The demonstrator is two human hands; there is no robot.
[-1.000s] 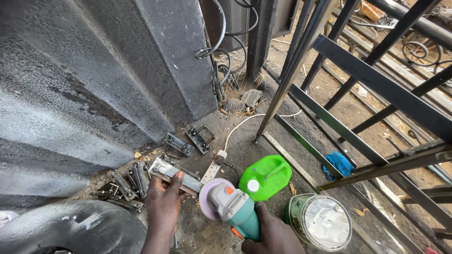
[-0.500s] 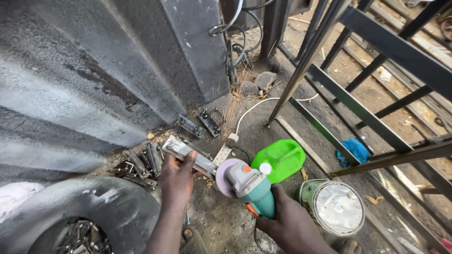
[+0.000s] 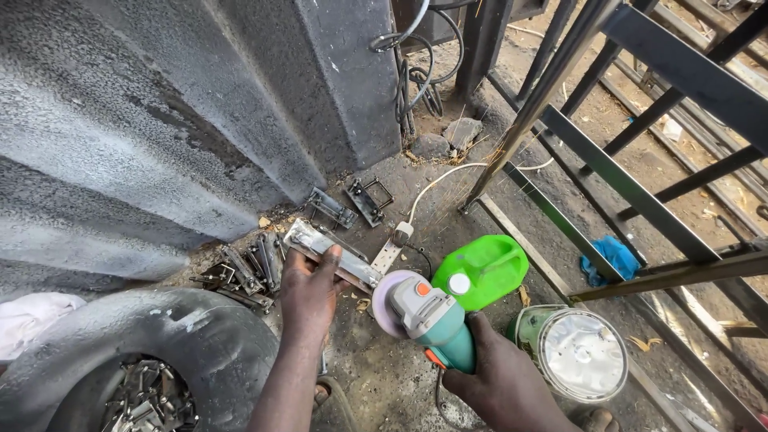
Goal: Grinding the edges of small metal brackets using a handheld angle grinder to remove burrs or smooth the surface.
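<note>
Looking down through the head camera, I saw my left hand (image 3: 308, 290) clamped around a flat metal bracket (image 3: 332, 254), fingers wrapped over its near end and pinning it against the concrete floor (image 3: 376, 376). My right hand (image 3: 500, 376) was closed around the teal body of an angle grinder (image 3: 428, 316), that grip firm on the handle with the pale disc (image 3: 384, 302) facing left. The relation that mattered: the bracket's long axis ran from upper left to lower right, and its lower-right end lay just beside the disc, near or perhaps touching it; I could not tell which. So the workpiece lay left and slightly up from the grinder, and the left hand was the one on it, the right hand a little apart behind the tool. Similar brackets (image 3: 248, 268) lay heaped just left of my left hand, two more (image 3: 352, 202) farther up by the grey corrugated wall (image 3: 160, 144). A green plastic jug (image 3: 484, 268) and a lidded paint tin (image 3: 580, 352) sat right of the grinder, beside a dark steel frame (image 3: 640, 192).
</note>
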